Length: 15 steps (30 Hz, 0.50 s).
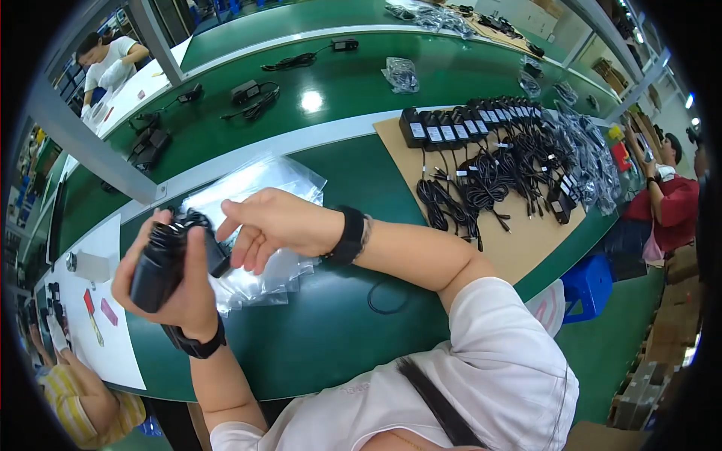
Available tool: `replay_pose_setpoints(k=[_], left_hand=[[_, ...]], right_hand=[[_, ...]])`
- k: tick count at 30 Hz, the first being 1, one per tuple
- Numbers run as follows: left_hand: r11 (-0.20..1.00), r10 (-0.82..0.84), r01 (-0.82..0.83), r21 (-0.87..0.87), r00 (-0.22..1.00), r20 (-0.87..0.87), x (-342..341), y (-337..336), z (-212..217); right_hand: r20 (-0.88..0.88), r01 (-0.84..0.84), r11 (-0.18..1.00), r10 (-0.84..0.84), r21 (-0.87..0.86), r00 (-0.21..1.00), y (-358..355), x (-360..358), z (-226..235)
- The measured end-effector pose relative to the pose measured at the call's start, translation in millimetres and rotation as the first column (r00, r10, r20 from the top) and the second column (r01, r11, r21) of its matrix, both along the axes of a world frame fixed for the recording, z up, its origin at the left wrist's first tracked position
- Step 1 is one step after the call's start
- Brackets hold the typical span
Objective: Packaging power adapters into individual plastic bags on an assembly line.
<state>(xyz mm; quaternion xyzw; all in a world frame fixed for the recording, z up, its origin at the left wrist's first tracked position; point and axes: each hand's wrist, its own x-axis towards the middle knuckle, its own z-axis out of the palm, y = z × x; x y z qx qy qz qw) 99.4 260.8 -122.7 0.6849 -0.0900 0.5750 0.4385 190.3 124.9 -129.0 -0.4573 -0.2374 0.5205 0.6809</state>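
Observation:
On the left, my left hand (197, 289) is wrapped round a black power adapter (156, 274) with its cable bunched at the top. Another black block (218, 258) shows just behind that hand, partly hidden, so I cannot tell whether it is held too. My right hand (274, 225) is beside it, palm turned up, fingers apart and loosely bent, with nothing visible in them. Under both hands lies a spread of clear plastic bags (263, 279) on the green table (331, 338).
To the right, a row of black adapters (455, 129) with coiled cables lies on a brown board (400, 158), beside bagged adapters (598, 161). A green conveyor (331, 83) carries more adapters past a metal post (98, 143). A black loop (387, 299) lies nearby. Other people work around.

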Motion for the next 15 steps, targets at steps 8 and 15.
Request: replay_pose_setpoints(k=[8,15], left_hand=[[0.675,-0.513,0.357,-0.645,0.856,-0.063,6.5,-27.2,-15.2],[0.797,-0.453,0.206,-0.568,0.825,-0.337,3.9,-18.2,-15.2]], right_hand=[[-0.079,0.363,0.906,-0.354,0.217,0.932,8.4,3.6,-10.4],[-0.156,0.401,0.895,-0.375,0.195,0.914,6.0,9.0,-2.0]])
